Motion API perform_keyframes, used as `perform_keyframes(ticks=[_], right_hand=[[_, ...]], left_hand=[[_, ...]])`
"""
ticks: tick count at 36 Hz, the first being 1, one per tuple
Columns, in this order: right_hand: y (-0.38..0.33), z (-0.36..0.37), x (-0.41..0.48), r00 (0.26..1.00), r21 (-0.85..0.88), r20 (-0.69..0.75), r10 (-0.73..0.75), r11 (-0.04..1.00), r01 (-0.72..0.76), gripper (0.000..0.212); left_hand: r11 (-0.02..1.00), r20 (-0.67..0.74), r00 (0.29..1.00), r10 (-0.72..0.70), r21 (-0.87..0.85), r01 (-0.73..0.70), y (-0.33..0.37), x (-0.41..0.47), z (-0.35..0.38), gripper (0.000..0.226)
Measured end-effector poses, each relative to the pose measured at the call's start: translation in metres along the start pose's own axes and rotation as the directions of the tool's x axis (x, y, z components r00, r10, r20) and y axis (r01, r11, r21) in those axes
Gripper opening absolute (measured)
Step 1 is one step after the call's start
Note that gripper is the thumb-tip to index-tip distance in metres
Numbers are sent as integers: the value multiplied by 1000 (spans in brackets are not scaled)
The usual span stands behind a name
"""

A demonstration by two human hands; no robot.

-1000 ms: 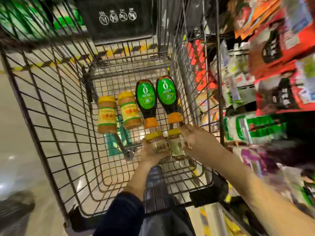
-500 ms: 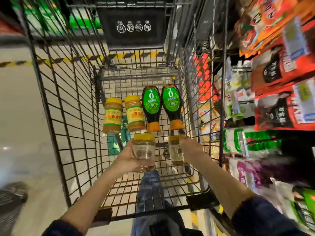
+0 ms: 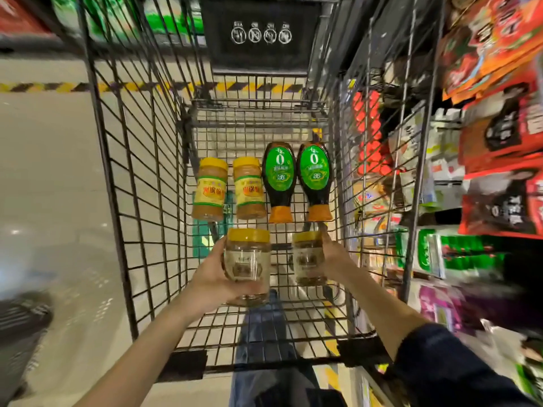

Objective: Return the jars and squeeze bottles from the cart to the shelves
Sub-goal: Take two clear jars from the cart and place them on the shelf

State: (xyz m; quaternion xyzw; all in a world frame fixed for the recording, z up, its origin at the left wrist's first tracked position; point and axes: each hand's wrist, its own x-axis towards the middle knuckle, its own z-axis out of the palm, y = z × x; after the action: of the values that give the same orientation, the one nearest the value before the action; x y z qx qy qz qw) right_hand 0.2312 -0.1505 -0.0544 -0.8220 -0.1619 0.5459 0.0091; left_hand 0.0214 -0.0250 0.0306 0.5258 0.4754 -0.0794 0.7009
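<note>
My left hand (image 3: 210,279) grips a clear glass jar with a yellow lid (image 3: 247,265), lifted above the floor of the wire cart (image 3: 123,183). My right hand (image 3: 338,259) grips a second yellow-lidded jar (image 3: 308,258) beside it, lower in the cart. Further in, on the cart floor, lie two amber jars with yellow labels (image 3: 209,189) (image 3: 249,188). To their right lie two dark squeeze bottles with green labels and orange caps (image 3: 279,182) (image 3: 315,180).
Shelves with red, orange and green packets (image 3: 493,142) run close along the cart's right side. Pale floor with a yellow-black striped line (image 3: 58,87) lies to the left. My legs in blue trousers (image 3: 264,342) show under the cart's near end.
Both hands took hold of the two near jars and raised them off the cart floor. The left jar has come up higher and closer to the camera.
</note>
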Motion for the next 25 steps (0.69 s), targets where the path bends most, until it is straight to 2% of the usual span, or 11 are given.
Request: perform_keyframes(ticks=[1, 2, 4, 9, 13, 16, 21, 25], right_hand=[[2, 3, 5, 1000, 82, -2, 25, 996, -25, 65], [3, 6, 6, 999, 170, 22, 35, 985, -38, 78], [0, 13, 6, 999, 152, 43, 32, 988, -38, 101], [-3, 17, 13, 991, 330, 125, 52, 939, -91, 104], [9, 22, 25, 995, 359, 99, 29, 931, -63, 106], [19, 24, 32, 994, 404, 108, -5, 914, -39, 112], [-5, 9, -6, 981, 445, 174, -82, 895, -4, 77], [-23, -11, -36, 958, 451, 167, -232, 882, 135, 70]], left_hand=[[1000, -11, 1000, -7, 16, 7, -1, 0, -1, 77], [999, -17, 1000, -17, 31, 17, -2, 0, -3, 79], [998, -20, 999, -45, 36, 46, -3, 0, -6, 80], [996, -37, 998, -43, 71, 45, -3, -1, -12, 82], [996, -52, 998, -32, 84, 37, 2, 0, -13, 71], [996, -51, 999, -13, 88, 18, 7, -1, -13, 71], [998, -62, 998, 11, 63, -7, 22, -7, -13, 73], [995, -62, 997, 41, 92, -36, 38, -14, -20, 91]])
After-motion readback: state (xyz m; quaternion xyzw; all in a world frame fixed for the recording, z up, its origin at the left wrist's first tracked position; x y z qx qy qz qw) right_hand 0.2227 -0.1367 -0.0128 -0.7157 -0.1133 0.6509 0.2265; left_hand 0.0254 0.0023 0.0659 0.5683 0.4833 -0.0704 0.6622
